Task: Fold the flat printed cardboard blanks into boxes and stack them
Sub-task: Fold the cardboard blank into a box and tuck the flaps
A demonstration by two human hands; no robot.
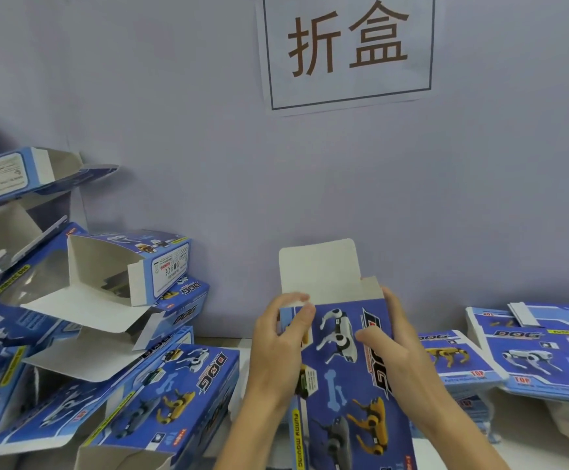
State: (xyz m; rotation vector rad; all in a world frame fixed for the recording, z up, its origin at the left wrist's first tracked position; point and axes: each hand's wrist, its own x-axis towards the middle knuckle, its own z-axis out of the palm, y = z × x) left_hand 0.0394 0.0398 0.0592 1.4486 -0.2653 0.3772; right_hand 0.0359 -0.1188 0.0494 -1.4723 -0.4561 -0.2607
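I hold a blue printed box (347,374) with robot-dog pictures upright in front of me, its white top flap (320,269) standing open toward the wall. My left hand (276,347) grips the box's left edge, thumb and fingers curled near the flap. My right hand (391,347) grips the right edge, thumb across the printed face. A heap of folded boxes (106,334) with open flaps lies to the left. Flat blanks (531,354) are stacked at the right.
A pale wall (174,130) rises just behind the table, with a paper sign (347,49) bearing two large characters. The white tabletop (222,344) shows between the left heap and my hands. More folded boxes (11,178) lean against the wall at far left.
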